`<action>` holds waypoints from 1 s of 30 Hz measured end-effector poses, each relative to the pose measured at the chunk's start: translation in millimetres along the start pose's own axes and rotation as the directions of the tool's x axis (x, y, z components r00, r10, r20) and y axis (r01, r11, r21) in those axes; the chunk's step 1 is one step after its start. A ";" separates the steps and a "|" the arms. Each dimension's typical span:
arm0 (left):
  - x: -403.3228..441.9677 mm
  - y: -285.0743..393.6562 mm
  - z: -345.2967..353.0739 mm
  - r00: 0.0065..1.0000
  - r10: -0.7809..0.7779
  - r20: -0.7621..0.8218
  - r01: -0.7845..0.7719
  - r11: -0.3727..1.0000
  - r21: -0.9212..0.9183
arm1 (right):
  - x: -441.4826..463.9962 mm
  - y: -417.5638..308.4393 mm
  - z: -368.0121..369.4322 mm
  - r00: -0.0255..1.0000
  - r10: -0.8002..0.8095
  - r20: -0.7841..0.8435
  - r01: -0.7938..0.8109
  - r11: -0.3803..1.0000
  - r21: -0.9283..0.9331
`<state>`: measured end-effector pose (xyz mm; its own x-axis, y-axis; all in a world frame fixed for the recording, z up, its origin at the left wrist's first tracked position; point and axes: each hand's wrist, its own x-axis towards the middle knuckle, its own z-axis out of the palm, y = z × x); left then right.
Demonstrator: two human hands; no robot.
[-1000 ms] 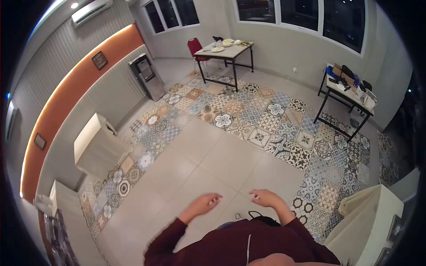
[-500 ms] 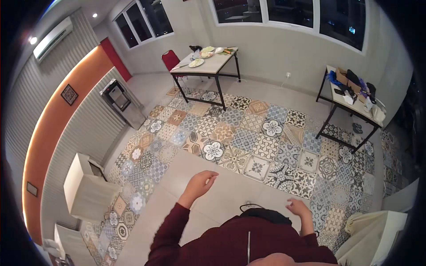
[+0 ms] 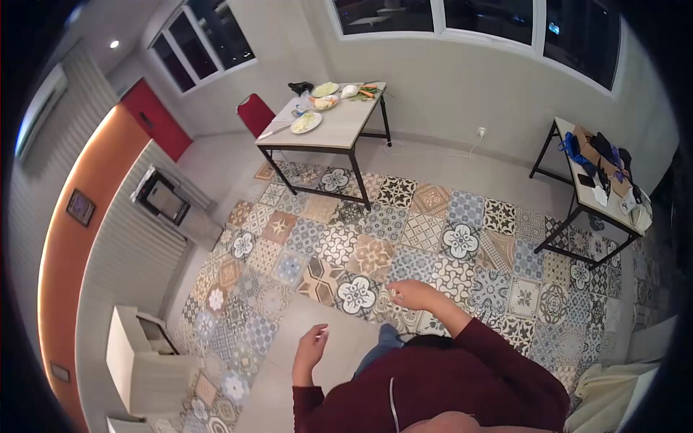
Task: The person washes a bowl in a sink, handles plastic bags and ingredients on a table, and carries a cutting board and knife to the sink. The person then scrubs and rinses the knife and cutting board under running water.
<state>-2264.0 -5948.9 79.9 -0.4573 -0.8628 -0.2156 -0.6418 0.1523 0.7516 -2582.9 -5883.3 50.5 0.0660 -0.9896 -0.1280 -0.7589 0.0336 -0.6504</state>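
Note:
Low in the view, my left hand (image 3: 310, 345) hangs over the plain floor tiles (image 3: 285, 372) with loosely curled fingers and nothing in it. Further right and higher, my right hand (image 3: 411, 294) is over the patterned tiles (image 3: 372, 256), also empty, its fingers loosely bent and apart. Neither hand touches anything. Ahead stands a light-topped table (image 3: 343, 130) bearing a plate of pale food (image 3: 307, 123), a plate with orange and pale pieces (image 3: 324, 102), another plate (image 3: 325, 89), a white item (image 3: 349, 92) and orange and green vegetables (image 3: 369, 92).
A red chair (image 3: 255, 115) stands left of the table. At right, a second table (image 3: 577, 169) holds a cardboard box (image 3: 588, 148), a blue item and dark items. A water dispenser (image 3: 164, 200) and a covered stand (image 3: 137, 368) are at left. A cloth-covered piece (image 3: 610, 393) is lower right.
The food table appears nearer and larger as my view moves forward. My right hand has swung forward and inward, while my left has dropped back toward my body. A foot and trouser leg now show.

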 end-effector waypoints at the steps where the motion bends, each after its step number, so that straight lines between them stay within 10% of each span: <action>1: 32.8 -0.9 -8.2 0.996 -0.039 0.078 0.034 0.998 0.060 | 24.7 1.5 -6.2 1.000 -0.017 0.011 0.017 0.999 0.031; 5: 193.5 13.0 -26.1 0.949 -0.141 0.282 0.040 0.940 0.338 | 95.0 55.5 -44.2 0.988 0.122 0.095 -0.126 0.991 0.035; 12: 429.2 139.1 -16.0 0.810 0.399 0.429 -0.494 0.859 0.134 | 130.8 173.6 -126.9 0.748 0.546 -0.378 -0.484 0.838 0.251; 16: 542.3 169.4 12.6 0.717 0.488 0.499 -0.573 0.819 0.022 | 168.2 225.4 -168.6 0.563 0.807 -0.179 -0.750 0.590 0.298; 22: 665.1 212.1 -35.5 0.814 0.366 0.452 -0.309 0.931 -0.197 | 353.9 321.5 -265.2 0.731 0.673 -0.111 -0.677 0.736 0.005; 30: 787.3 107.5 -137.8 0.991 0.045 -0.124 -0.072 0.973 -0.217 | 716.7 283.1 -371.1 0.982 0.116 -0.149 -0.131 0.986 -0.101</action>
<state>-2608.1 -6678.3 76.9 -0.4058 -0.9082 -0.1023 -0.4582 0.1053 0.8826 -2991.0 -6635.0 52.4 -0.1197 -0.9888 -0.0891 -0.8222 0.1490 -0.5493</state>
